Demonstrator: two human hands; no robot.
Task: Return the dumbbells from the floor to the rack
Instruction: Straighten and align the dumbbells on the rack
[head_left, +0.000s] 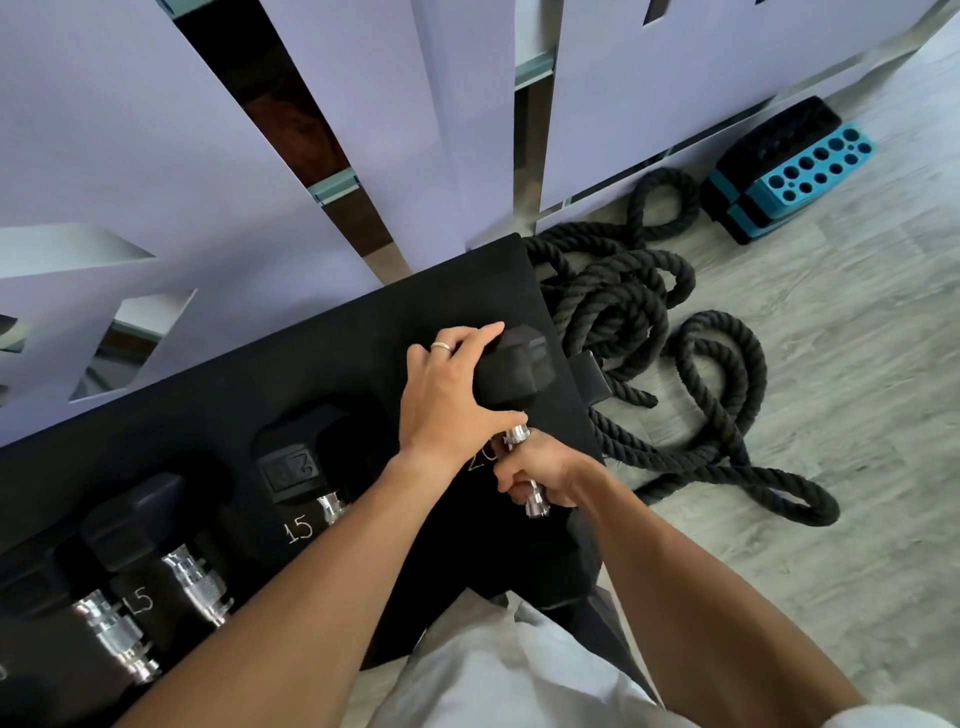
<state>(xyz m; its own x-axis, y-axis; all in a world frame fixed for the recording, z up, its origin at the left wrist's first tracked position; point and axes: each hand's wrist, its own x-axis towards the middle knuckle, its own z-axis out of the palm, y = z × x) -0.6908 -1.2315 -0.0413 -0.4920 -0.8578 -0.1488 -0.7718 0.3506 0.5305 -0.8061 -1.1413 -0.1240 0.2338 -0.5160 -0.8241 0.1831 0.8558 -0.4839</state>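
Head view: dumbbell (519, 364) handle mostly hidden under right hand (540, 467) fingers' grasp, left hand (452, 384) cupping its head.

Black rack (260, 364) bearing dumbbells (306, 462)

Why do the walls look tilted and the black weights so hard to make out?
Head view: the wide-angle lens bends and tilts the white panels; the black dumbbell merges with the black rack, so edges vanish; chrome handles catch glare; soft daylight, weak shadows, slight blur throughout.
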